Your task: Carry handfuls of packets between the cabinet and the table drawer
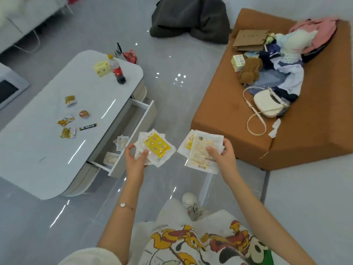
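Open drawer [133, 131] left; ottoman [238, 131] right

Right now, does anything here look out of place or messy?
Yes. The table's drawer hangs open with packets inside, torn yellow wrappers litter the tabletop, and clothes lie heaped on the orange seat. Each hand, left hand and right hand, holds packets.

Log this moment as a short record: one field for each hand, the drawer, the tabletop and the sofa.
left hand: grips a stack of sachets, yellow printed face up
right hand: grips a second stack of packets, pale text side up
drawer: pulled open from the white coffee table, with a few similar packets inside
tabletop: cola bottle, yellow box, opened snack wrappers
sofa: white handbag, brown plush toy, paper bag, clothes
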A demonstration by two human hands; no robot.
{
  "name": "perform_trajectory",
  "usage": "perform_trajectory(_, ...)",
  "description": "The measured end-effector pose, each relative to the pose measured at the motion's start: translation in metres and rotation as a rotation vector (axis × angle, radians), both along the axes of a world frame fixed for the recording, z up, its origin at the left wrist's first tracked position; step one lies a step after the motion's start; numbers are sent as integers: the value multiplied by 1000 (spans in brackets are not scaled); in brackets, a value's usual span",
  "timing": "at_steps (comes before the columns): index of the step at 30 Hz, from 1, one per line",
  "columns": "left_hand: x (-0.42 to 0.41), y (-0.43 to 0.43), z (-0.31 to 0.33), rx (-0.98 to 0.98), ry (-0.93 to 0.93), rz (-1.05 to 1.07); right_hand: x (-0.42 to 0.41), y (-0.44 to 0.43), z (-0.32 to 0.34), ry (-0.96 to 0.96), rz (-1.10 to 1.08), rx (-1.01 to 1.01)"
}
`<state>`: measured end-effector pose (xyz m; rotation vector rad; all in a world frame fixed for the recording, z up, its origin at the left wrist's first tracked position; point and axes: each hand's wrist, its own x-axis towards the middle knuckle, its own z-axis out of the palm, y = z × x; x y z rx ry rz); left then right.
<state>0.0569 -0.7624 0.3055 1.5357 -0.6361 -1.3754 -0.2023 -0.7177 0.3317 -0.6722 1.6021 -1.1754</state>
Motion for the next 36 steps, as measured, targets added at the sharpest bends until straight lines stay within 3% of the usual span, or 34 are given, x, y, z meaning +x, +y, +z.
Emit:
perform_trajectory(9, 54, -44, -8, 72, 15, 428, 40, -155, -9, -109, 282, 47)
perform_trajectory(14, 89, -85, -37, 85, 57, 543, 92, -233, -25, -49, 404, 57)
perform_trajectory(22, 165, -163, -127, 317, 250, 649, 179, -362, -92, 57, 584, 241)
perform_trajectory(28, 215, -215, -221, 508, 263, 736, 240, -454, -182, 176, 669, 369)
perform_trajectory(36, 262, -272, -436, 623, 296, 875, 333, -540, -415, 192, 783, 525)
